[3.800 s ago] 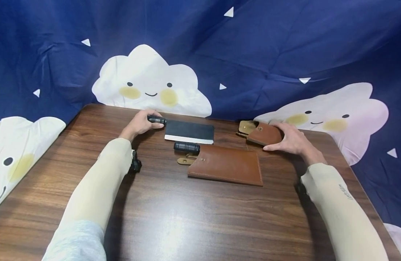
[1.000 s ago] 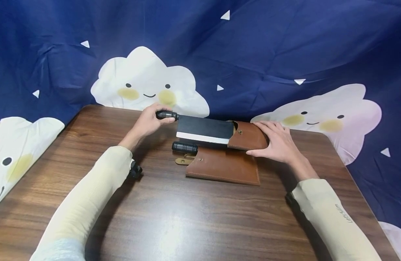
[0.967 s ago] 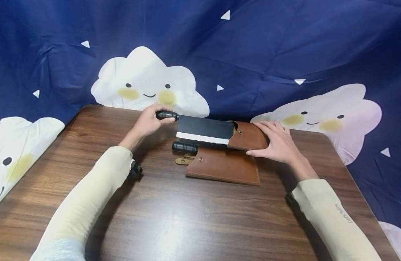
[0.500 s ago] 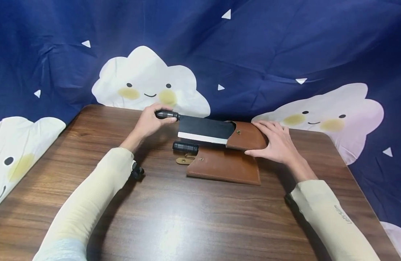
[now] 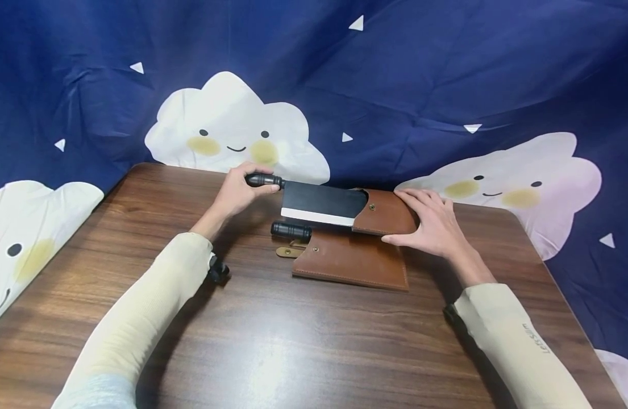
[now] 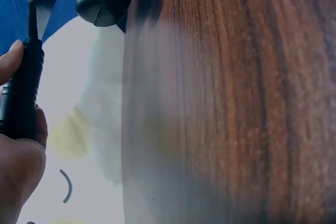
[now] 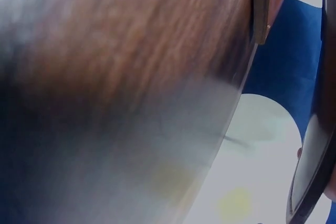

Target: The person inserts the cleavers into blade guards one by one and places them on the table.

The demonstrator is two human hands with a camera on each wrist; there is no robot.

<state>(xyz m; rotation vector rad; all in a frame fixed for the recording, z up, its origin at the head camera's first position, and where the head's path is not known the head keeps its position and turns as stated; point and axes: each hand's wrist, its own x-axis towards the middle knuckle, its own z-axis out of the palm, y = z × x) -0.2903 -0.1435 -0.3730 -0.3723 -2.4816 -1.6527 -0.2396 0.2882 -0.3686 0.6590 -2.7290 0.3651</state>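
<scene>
Broadly, a blue cloud-print cloth [image 5: 421, 62] hung behind a wooden counter [image 5: 344, 341]. On it lay a brown sheath [image 5: 352, 262]; just beyond, my left hand [image 5: 236, 191] gripped a cleaver [image 5: 321, 196] by its handle [image 5: 262, 180], the blade [image 5: 319, 205] partly inside a second sheath [image 5: 387, 216] my right hand [image 5: 436, 222] held.

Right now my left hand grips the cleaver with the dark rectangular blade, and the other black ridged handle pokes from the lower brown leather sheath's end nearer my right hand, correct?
No: the head view shows the other black ridged handle poking from the lower brown leather sheath at the end nearer your left hand, which does grip the dark-bladed cleaver.
</scene>
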